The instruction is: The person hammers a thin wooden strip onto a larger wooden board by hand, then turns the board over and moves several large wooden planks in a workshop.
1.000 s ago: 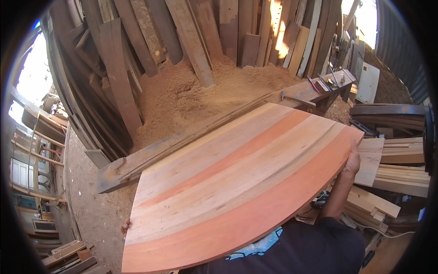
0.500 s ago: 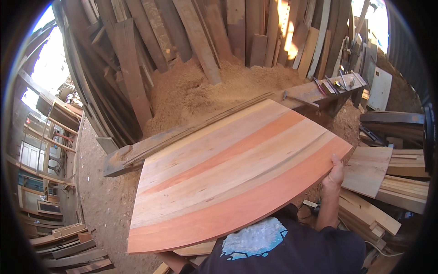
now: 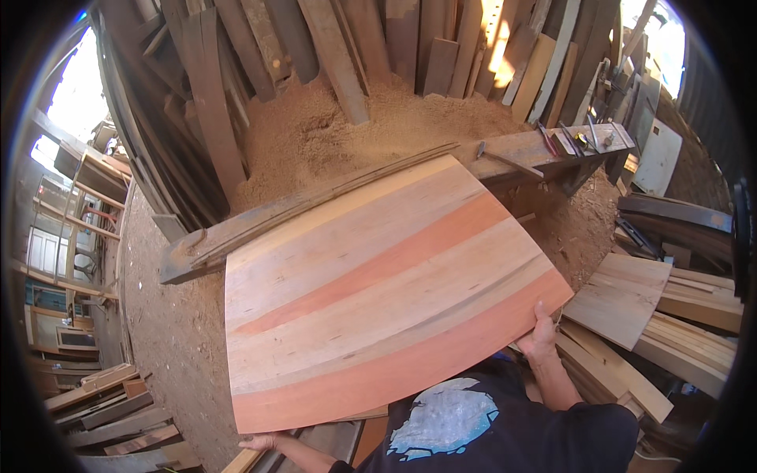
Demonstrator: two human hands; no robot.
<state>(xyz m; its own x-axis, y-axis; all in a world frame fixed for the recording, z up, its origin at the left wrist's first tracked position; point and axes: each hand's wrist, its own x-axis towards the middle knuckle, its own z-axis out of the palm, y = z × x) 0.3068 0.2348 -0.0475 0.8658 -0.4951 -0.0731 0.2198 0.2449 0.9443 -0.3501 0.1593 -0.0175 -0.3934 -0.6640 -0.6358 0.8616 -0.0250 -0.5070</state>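
A large wooden panel (image 3: 378,292), glued up from pale, yellow and reddish strips, slants in front of me with its far edge by the narrow wooden bench (image 3: 315,203). My right hand (image 3: 540,335) grips its near right corner, thumb on the top face and fingers hidden beneath. At the near left corner my left hand (image 3: 260,441) holds the lower edge from below, its fingers partly hidden under the wood.
A hammer (image 3: 511,162) and several hand tools (image 3: 579,140) lie on the bench's right end. Sawdust (image 3: 315,138) is heaped behind it against leaning planks (image 3: 213,102). Boards (image 3: 623,296) are stacked at right, more timber (image 3: 110,418) at lower left.
The panel has shifted left and turned slightly, its right corner coming nearer to me. My right hand moved left and down with it; my left hand has come into view.
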